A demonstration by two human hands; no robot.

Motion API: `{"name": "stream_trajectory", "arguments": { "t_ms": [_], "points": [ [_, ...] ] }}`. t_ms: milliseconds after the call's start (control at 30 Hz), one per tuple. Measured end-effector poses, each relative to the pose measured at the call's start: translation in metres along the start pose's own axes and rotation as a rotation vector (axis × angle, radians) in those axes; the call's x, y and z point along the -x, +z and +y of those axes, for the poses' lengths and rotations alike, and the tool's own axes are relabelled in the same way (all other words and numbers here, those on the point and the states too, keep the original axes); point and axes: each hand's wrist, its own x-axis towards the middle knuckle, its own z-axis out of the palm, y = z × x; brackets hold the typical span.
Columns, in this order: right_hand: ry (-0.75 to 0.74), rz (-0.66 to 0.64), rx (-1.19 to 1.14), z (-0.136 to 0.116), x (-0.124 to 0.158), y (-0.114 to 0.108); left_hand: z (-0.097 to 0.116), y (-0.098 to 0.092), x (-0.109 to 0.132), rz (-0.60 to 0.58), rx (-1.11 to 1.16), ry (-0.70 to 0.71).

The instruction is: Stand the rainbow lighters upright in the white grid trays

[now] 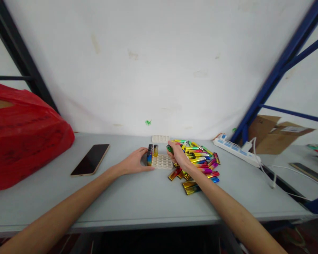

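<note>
Both hands work near the middle of the table (137, 201), toward its back edge. Starting at the left edge, a bulging red bag (21, 137) takes up that end. A dark phone (90, 159) lies flat just right of it, well apart from the work.

Next, the left hand (134, 163) is cupped against the left end of a white holed tray (163, 162), fingers curled by the upright pieces (151, 153). I can't tell whether it really grips or only steadies. The right hand (178, 155) hangs over the tray's right end, pinched on a green piece (170, 148).

As I judge it, this is barely begun. Only a handful of pieces stand at the tray's left end, the rest of the holes look bare, and the pile (201, 162) of shiny coloured sticks just right of the tray is large. A spare tray (160, 138) waits behind, against the wall.

Further right, a power strip (235, 148) with its white cable runs toward the right edge, near the pile's far side. Cardboard boxes (275, 135) sit beyond the blue post. The open room is toward the front edge, between the forearms.
</note>
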Motion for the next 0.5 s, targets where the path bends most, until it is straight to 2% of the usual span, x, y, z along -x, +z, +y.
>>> {"name": "stream_trajectory", "arguments": {
  "t_ms": [200, 400, 500],
  "points": [
    [-0.055, 0.016, -0.011, -0.0004, 0.0025, 0.0039, 0.0013, 0.0000, 0.0002, -0.003, -0.013, -0.011],
    [-0.014, 0.063, -0.043, 0.0053, -0.0028, 0.0007, 0.0026, -0.0006, -0.0001, 0.015, -0.020, -0.010],
    [-0.082, 0.042, -0.007, 0.0065, -0.0033, -0.0001, 0.0021, -0.0008, -0.0001, 0.009, -0.018, -0.003]
  ]
}}
